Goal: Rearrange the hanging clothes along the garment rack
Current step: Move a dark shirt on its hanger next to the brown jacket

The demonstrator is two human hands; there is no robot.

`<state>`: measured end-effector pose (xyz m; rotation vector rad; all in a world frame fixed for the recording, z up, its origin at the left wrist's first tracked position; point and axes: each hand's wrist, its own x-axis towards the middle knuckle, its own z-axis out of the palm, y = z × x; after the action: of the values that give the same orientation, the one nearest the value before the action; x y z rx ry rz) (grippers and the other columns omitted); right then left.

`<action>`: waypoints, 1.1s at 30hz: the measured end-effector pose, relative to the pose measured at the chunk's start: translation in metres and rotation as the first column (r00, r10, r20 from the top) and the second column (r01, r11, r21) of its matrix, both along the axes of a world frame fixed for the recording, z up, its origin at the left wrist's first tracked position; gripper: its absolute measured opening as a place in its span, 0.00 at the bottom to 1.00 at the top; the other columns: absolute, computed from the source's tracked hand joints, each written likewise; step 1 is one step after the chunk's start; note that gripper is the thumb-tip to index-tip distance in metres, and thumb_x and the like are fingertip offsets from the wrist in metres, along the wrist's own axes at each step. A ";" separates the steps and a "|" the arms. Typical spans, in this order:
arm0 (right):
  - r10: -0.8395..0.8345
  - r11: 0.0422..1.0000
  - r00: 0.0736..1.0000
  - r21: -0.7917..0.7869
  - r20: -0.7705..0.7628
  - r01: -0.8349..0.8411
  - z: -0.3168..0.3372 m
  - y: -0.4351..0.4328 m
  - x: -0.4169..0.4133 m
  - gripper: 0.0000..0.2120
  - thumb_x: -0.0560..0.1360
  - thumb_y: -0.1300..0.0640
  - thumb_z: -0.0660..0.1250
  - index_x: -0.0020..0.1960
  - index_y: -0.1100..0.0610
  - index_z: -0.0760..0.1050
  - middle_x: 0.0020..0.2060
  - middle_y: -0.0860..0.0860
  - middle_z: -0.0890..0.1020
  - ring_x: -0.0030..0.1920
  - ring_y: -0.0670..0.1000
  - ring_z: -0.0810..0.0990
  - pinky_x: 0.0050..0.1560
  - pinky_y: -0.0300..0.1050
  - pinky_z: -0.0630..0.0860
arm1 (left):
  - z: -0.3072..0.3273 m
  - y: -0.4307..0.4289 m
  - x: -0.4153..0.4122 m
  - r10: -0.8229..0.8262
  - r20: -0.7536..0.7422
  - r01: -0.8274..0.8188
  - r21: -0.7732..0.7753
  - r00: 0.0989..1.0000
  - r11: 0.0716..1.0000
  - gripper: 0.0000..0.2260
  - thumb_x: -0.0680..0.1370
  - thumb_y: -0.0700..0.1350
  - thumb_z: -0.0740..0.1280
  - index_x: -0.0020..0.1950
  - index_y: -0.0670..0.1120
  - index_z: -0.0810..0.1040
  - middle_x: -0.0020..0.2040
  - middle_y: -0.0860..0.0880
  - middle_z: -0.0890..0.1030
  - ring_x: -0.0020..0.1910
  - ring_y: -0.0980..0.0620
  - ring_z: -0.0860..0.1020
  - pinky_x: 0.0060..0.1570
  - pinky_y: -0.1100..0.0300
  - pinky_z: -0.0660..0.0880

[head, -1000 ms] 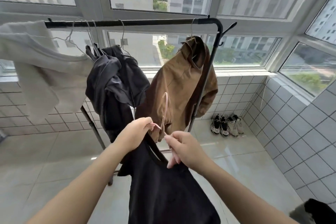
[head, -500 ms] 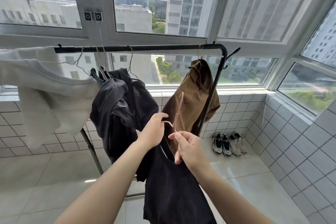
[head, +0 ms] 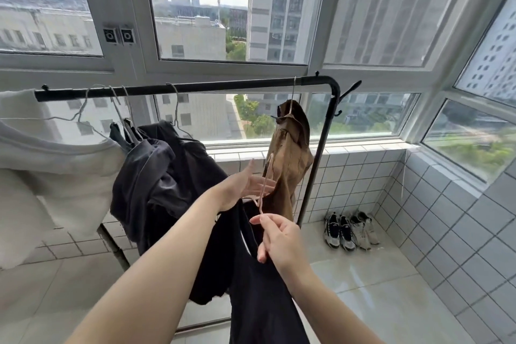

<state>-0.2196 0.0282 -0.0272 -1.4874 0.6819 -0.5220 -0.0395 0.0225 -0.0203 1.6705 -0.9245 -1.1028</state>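
Note:
A black garment rack (head: pixel 195 88) stands in front of the windows. On its bar hang a white garment (head: pixel 50 176) at the left, dark grey garments (head: pixel 156 176) in the middle and a brown jacket (head: pixel 290 165) near the right end. Below the bar, between the grey garments and the jacket, a black garment (head: pixel 259 301) hangs on a pink hanger (head: pixel 265 184). My right hand (head: pixel 279 240) pinches the hanger just below its hook. My left hand (head: pixel 245 187) rests at the hanger's left shoulder with thumb and fingers spread. The hook points up, well under the bar.
Two pairs of sneakers (head: pixel 349 229) sit on the tiled floor by the right wall. The rack's right post (head: pixel 318 156) has side hooks near the top. Tiled low walls and windows close in the back and right. A bare stretch of bar (head: pixel 237 86) lies between grey garments and jacket.
Both hands have raised the black garment and its hanger toward the bar. My left hand's fingers have spread from their pinch. The view has tilted upward.

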 end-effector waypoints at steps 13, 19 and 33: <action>0.065 0.998 0.996 0.001 0.058 -0.066 0.011 -0.075 0.067 0.13 0.81 0.57 0.56 0.51 0.62 0.78 0.14 0.48 0.70 0.17 0.45 0.71 0.26 0.33 0.71 | 0.044 -0.022 0.061 0.513 0.624 -0.327 -0.396 0.590 0.858 0.12 0.81 0.49 0.58 0.59 0.46 0.77 0.56 0.50 0.80 0.57 0.53 0.76 0.54 0.62 0.69; 0.009 1.000 0.999 -0.016 0.042 -0.008 0.031 -0.100 0.102 0.12 0.81 0.58 0.57 0.49 0.60 0.78 0.13 0.48 0.70 0.16 0.46 0.71 0.24 0.40 0.70 | 0.069 -0.028 0.090 0.629 0.762 -0.257 -0.584 0.152 0.770 0.15 0.78 0.45 0.62 0.65 0.47 0.72 0.65 0.48 0.72 0.66 0.48 0.69 0.67 0.51 0.65; -0.037 0.982 0.999 -0.188 0.009 0.038 0.070 -0.144 0.121 0.13 0.80 0.63 0.57 0.44 0.62 0.79 0.14 0.47 0.68 0.16 0.45 0.71 0.22 0.39 0.70 | 0.060 -0.041 0.139 0.418 0.873 0.009 -0.430 -0.250 0.903 0.22 0.71 0.42 0.70 0.65 0.46 0.70 0.64 0.44 0.68 0.64 0.44 0.68 0.66 0.49 0.67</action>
<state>-0.0988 -0.1153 0.0424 -1.6513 0.6719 -0.6326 0.0993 -0.0181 0.0392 2.1520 -1.4867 1.1041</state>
